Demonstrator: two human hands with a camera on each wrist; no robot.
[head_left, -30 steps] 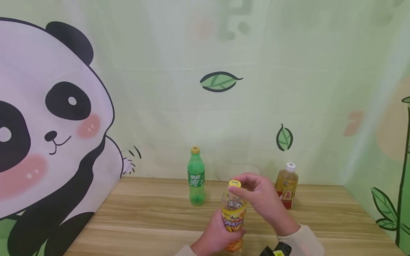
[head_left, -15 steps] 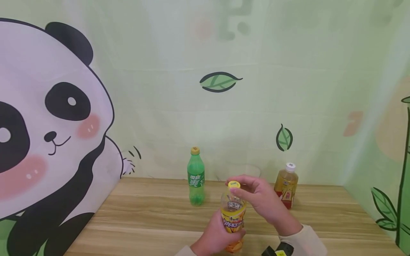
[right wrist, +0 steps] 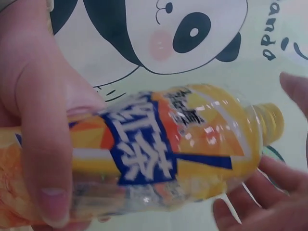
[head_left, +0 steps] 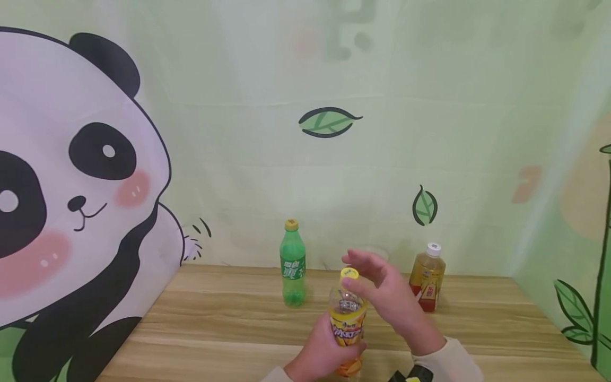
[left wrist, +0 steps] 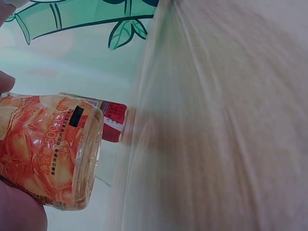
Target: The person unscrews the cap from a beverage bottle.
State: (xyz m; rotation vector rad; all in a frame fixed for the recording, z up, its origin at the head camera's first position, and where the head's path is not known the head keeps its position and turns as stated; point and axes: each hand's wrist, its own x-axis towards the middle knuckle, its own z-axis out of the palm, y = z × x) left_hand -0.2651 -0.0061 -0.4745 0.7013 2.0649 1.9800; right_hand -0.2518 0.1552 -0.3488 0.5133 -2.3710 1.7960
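Note:
My left hand (head_left: 325, 347) grips the lower half of a clear plastic tea bottle (head_left: 348, 324) with a yellow and orange label, keeping it upright. Its yellow cap (head_left: 349, 274) sits on the neck. Around that cap, the right hand (head_left: 392, 297) has its fingers spread, with the thumb near the cap's side. The right wrist view shows a gap between the cap (right wrist: 272, 122) and both the thumb and the fingers (right wrist: 269, 192). In the left wrist view the bottle's base (left wrist: 62, 154) shows an orange label, with part of the left hand (left wrist: 21, 209) against it.
A green soda bottle (head_left: 293, 270) with a yellow cap stands farther back, left of the tea bottle. Behind the right forearm is an amber drink bottle (head_left: 428, 276) with a white cap. The wooden tabletop (head_left: 215, 318) meets a panda-printed backdrop (head_left: 267, 175).
The right hand's fingers have lifted and spread away from the yellow cap, which they were closed around half a second ago. The left hand and bottle stay nearly in place.

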